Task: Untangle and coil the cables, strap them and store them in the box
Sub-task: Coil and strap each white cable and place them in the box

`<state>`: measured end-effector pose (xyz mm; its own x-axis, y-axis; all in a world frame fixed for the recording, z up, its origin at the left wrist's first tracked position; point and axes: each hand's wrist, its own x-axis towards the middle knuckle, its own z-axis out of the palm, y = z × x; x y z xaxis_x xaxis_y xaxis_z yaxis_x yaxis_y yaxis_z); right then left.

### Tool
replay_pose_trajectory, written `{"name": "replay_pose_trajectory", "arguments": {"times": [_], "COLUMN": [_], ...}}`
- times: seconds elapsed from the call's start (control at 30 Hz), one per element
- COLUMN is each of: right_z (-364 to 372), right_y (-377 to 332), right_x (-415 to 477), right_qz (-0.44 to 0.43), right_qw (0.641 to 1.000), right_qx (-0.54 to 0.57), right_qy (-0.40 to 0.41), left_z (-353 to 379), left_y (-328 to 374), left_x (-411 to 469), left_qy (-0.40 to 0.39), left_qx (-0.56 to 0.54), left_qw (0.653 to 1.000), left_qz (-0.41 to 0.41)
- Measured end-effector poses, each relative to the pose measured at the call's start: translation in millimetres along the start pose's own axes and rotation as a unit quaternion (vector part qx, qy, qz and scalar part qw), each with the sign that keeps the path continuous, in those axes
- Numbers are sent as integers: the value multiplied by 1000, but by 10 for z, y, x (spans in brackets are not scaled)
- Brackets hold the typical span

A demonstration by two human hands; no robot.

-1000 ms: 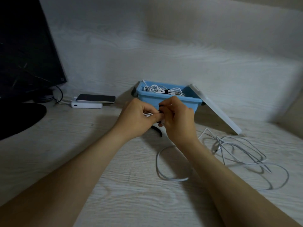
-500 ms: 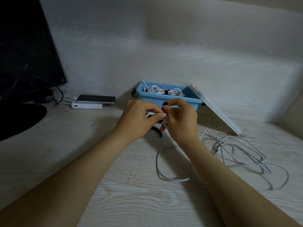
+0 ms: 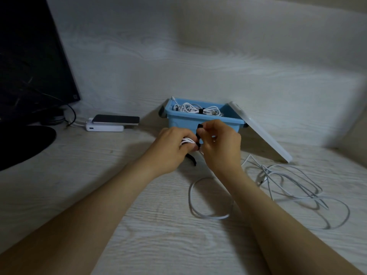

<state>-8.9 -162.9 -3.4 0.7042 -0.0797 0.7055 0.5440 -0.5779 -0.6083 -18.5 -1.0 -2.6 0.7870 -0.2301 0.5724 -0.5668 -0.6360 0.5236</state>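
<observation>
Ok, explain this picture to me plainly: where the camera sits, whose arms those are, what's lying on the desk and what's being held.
No machine here: the two bare arms belong to a person, and the single camera is worn on their head, looking forward and down. The left hand grips a small coiled white cable, while the right hand pinches a black strap at that coil. Behind the hands stands an open blue box with a strapped cable bundle inside; its white lid leans against the box's right side. To the right on the desk lies a loose tangled cable. Another black strip lies just below the hands. On the left are a phone resting on a white power bank, and a dark monitor.
</observation>
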Motion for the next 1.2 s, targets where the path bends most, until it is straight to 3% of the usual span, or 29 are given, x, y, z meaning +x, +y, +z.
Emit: {"name": "replay_pose_trajectory", "arguments": {"times": [0.17, 0.3, 0.4, 0.67, 0.8, 0.9, 0.97, 1.1, 1.2], "right_z": [40, 44, 42, 32, 0, -27, -29, -62, -80], "right_y": [-52, -17, 4, 49, 75, 100, 100, 83, 121], "right_x": [-25, -2, -7, 37, 61, 81, 86, 81, 70], "right_qz": [-126, -148, -204, -250, -270, -289, -300, -328, -344], "right_qw": [991, 986, 971, 959, 951, 942, 937, 928, 920], "right_qx": [-43, -72, -119, -101, -99, -106, -111, -112, -139], "right_qy": [-10, -27, -42, -88, -115, -132, -139, -135, -126], "left_z": [-58, -44, -26, -46, -62, -75, -93, -101, -129], "left_y": [-33, -6, -6, -43, -1, 38, 17, 23, 25], "left_x": [8, 1, -6, -61, -3, 31, 35, 42, 54], "left_qy": [30, 70, 61, 1, -26, -60, -79, -67, -39], "left_qx": [2, 9, 30, 109, -34, -240, -323, -414, -427], "left_qw": [999, 995, 995, 990, 991, 943, 907, 859, 853], "left_qz": [-35, -72, -77, -84, -128, -223, -260, -295, -298]}}
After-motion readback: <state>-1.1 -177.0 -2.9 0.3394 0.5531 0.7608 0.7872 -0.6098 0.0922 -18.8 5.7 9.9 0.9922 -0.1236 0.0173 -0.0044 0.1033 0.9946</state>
